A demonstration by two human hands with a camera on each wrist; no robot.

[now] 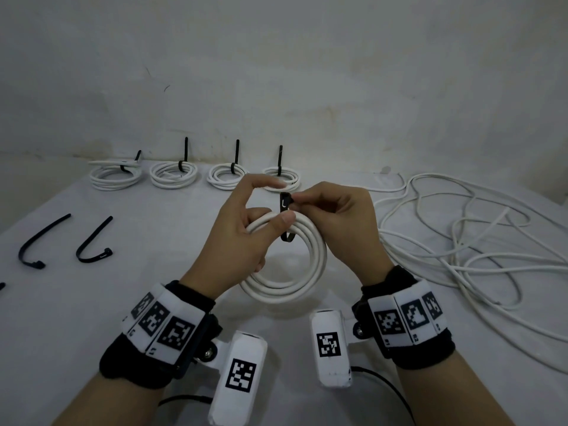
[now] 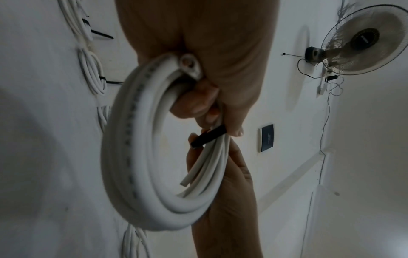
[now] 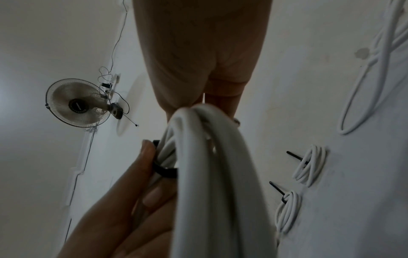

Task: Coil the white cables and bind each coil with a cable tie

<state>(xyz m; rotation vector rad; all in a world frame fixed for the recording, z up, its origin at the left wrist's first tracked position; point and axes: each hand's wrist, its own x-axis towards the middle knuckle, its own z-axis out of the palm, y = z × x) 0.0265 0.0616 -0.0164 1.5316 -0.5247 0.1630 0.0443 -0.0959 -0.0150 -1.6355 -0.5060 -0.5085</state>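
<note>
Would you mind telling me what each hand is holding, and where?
The left hand grips the coil at its top; the right hand pinches the tie by its upper end.

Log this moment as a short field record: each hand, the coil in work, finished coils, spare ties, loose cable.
left hand: grips the coil, thumb pressed over its top strands
right hand: pinches the black tie
coil in work: white, held above the table
black tie: looped round the coil's top
finished coils: four, tied, in a row by the wall
spare ties: two on the left
loose cable: tangled on the right
</note>
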